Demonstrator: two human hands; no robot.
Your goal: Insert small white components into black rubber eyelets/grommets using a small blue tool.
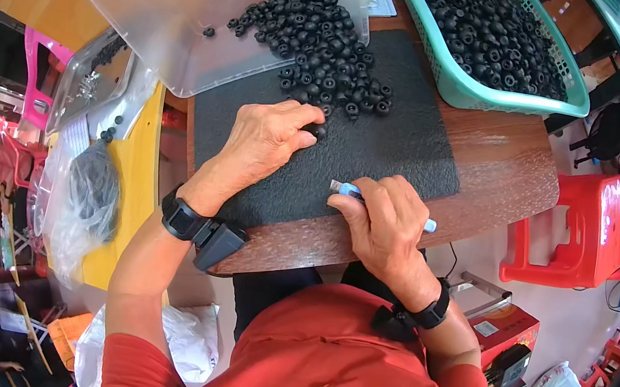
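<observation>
My left hand (270,135) is closed over the dark mat (393,118), thumb and forefinger pinching a small round black part (318,131). Just beyond its fingertips starts a pile of similar hollow black parts (315,26), spilling from a translucent plastic bin (182,30) onto the mat. Wrapped in my right hand (392,226) is a light blue utility knife (350,191), its short blade out and aimed left toward my left hand. The blade is apart from the pinched part. My fingers partly hide both the knife's handle and that part.
A green basket (453,91) full of black parts stands at the far right of the wooden table (503,162). Red plastic stools (584,234) are on the right. On the left, a yellow surface (134,199) carries a plastic bag (95,185) and a clear tray (94,85).
</observation>
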